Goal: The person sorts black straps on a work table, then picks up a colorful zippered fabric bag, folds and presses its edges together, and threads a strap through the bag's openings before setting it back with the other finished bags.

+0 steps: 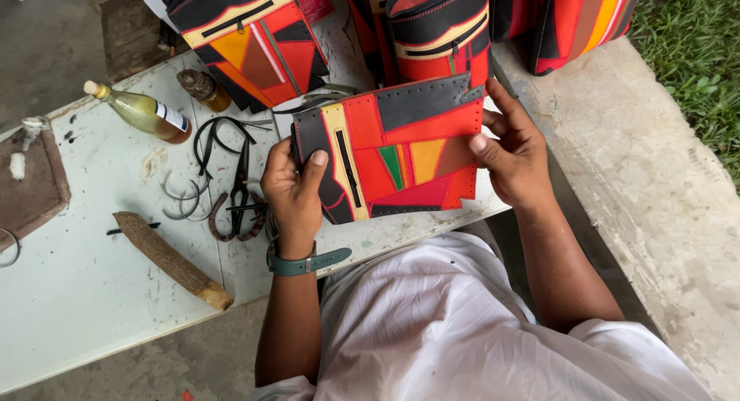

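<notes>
Both hands grasp a flat patchwork leather panel of red, orange, yellow, green and black pieces (393, 154), the left hand (295, 189) clasping its black zippered edge and the right hand (515, 153) pinching its red edge, above the pale green counter (85, 285) near black-handled scissors (239, 189).

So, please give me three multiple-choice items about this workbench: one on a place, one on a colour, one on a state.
1. Where does the glass bottle lie?
A. on the table's left part
B. on the grass
C. in the lap

2. What colour is the watch strap?
A. white
B. teal
C. pink

3. How is the patchwork leather panel held?
A. by the left hand only
B. by nobody
C. by the left hand and the right hand

Answers: 1 A, it lies near the table's left edge; 2 B, a teal band circles the left wrist; 3 C, a hand grips each side.
</notes>
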